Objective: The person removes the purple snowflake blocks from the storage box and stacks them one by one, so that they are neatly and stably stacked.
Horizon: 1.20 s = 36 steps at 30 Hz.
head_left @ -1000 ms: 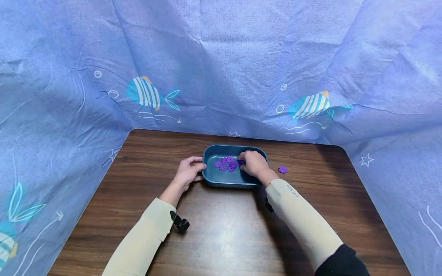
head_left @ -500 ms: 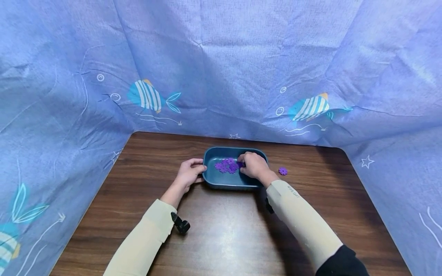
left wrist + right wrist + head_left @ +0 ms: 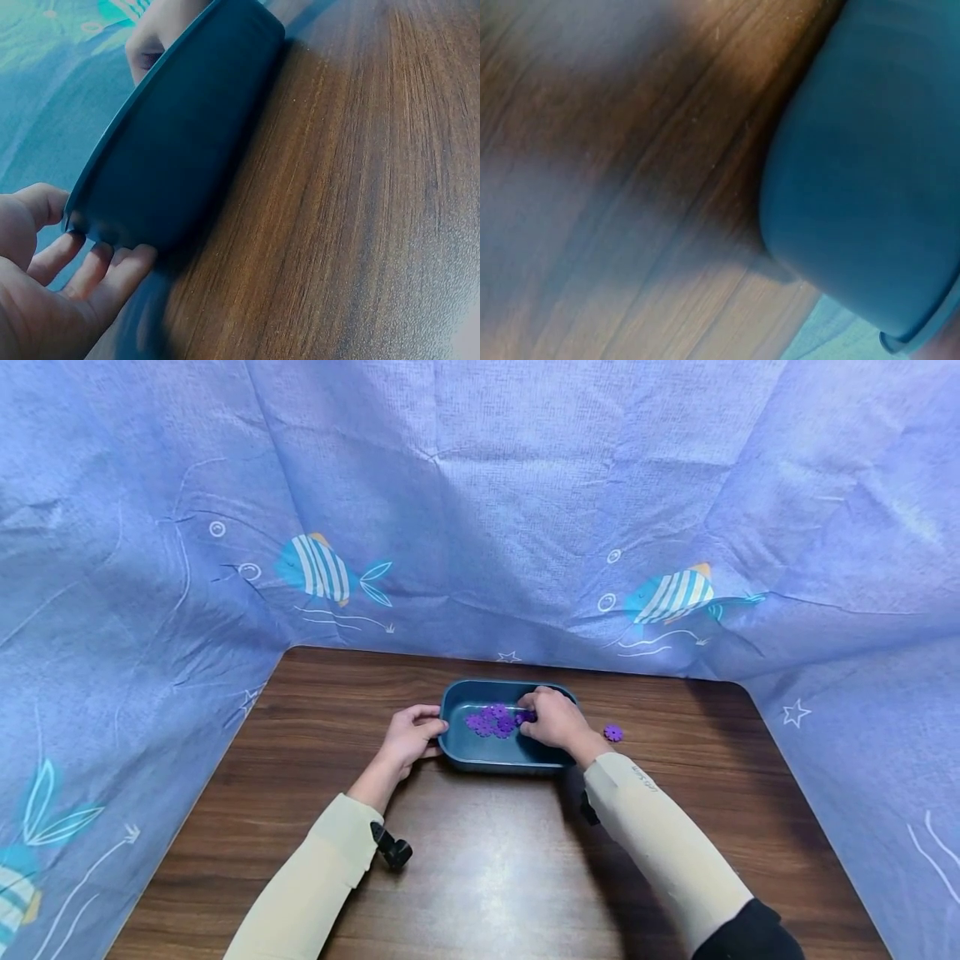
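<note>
A dark teal rectangular tub [image 3: 480, 758] stands on the table, holding several purple flower-shaped pieces [image 3: 491, 721]. At its left end my left hand [image 3: 407, 739] holds the wall; in the left wrist view the thumb is at the rim and the fingertips [image 3: 139, 259] press the outer side. My right hand [image 3: 555, 718] reaches over the near right rim into the tub, thumb and fingers bent around a purple flower-shaped piece [image 3: 527, 716]. That piece is partly covered by the fingers. The right wrist view shows mostly the tub's outer wall [image 3: 862, 172].
One more purple flower-shaped piece [image 3: 613, 732] lies on the brown wooden table [image 3: 465, 860] to the right of the tub. A blue curtain [image 3: 517, 510] with fish prints hangs behind the table and at both sides.
My right hand has shifted slightly to the right inside the tub, and more of the purple piece at its fingertips shows. The left hand keeps its place at the tub's end.
</note>
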Tool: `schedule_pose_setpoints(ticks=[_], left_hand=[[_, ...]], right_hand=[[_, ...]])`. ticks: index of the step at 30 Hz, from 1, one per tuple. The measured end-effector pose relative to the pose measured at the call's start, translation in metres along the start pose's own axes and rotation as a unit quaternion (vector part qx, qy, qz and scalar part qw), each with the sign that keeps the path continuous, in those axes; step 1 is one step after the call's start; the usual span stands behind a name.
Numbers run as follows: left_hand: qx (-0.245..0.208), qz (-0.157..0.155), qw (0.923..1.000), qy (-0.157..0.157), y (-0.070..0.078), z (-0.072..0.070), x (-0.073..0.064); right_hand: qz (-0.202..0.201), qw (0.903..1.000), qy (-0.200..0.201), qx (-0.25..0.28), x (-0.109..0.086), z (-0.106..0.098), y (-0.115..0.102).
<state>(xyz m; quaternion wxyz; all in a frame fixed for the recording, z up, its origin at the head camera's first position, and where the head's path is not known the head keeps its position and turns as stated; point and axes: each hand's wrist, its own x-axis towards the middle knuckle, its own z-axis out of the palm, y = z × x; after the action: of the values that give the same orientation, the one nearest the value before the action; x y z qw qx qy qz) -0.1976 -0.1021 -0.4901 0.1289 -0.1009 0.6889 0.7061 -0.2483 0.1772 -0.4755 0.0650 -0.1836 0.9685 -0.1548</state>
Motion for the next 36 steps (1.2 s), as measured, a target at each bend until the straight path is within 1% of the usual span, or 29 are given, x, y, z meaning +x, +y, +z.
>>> schedule_pose_setpoints(ticks=[4,13,15,24,36], left_hand=[[0.002,0.000,1.0000,0.001,0.000,0.000,0.000],[-0.001,-0.002,1.0000,-0.005,-0.001,-0.002,0.001],[-0.002,-0.001,1.0000,-0.005,-0.002,-0.001,0.001],[-0.005,0.001,1.0000,-0.002,-0.001,0.000,0.000],[-0.009,-0.001,0.9999,-0.006,0.000,0.000,0.000]], right_hand=[[-0.008,0.9999,0.008,0.010,-0.001,-0.002,0.001],[-0.070,0.9955,0.035,0.053,-0.005,-0.005,0.009],[-0.078,0.9942,0.042,0.061,-0.007,-0.006,0.010],[-0.083,0.9909,0.070,0.080,-0.014,-0.012,0.016],[-0.089,0.9846,0.111,0.102,-0.025,-0.027,0.032]])
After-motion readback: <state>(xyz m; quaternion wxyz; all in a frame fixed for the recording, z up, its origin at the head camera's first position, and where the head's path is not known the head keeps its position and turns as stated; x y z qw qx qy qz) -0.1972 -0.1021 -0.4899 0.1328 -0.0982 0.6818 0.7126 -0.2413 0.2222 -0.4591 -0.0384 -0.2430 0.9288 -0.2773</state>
